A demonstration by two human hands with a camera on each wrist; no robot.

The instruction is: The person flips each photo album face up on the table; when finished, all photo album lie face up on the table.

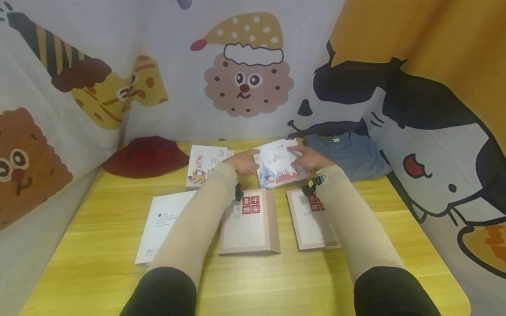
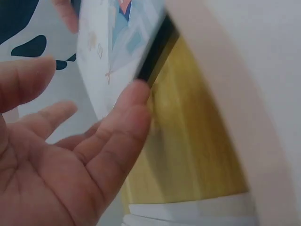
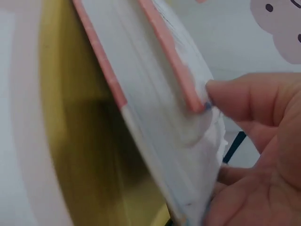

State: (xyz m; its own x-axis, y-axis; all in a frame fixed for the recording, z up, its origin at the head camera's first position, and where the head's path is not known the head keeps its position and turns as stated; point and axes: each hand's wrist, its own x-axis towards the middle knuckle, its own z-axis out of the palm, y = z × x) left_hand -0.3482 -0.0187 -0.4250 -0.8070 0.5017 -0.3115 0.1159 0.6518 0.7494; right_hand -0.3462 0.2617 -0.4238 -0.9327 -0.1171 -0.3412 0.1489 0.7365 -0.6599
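Both hands are at an illustrated white book (image 1: 278, 164) at the back middle of the table. My right hand (image 1: 312, 159) grips its right side; in the right wrist view the thumb (image 3: 235, 99) presses the cover, and the thick block of pages (image 3: 146, 84) shows edge-on, slightly spread. On the other side, my left hand (image 1: 244, 162) has its fingers (image 2: 127, 122) extended against the book's edge, while the thumb stands apart from the cover. Below the hands lie two pale books with red square characters, one in the middle (image 1: 247, 228) and one to the right (image 1: 314, 228), partly under the right forearm.
Another illustrated book (image 1: 201, 169) lies left of the left hand. A white book (image 1: 162, 228) lies front left, partly covered by the left forearm. A dark red hat (image 1: 146, 156) sits at the back left, a folded blue-grey shirt (image 1: 352, 153) at the back right. Printed curtains surround the yellow table (image 1: 253, 285).
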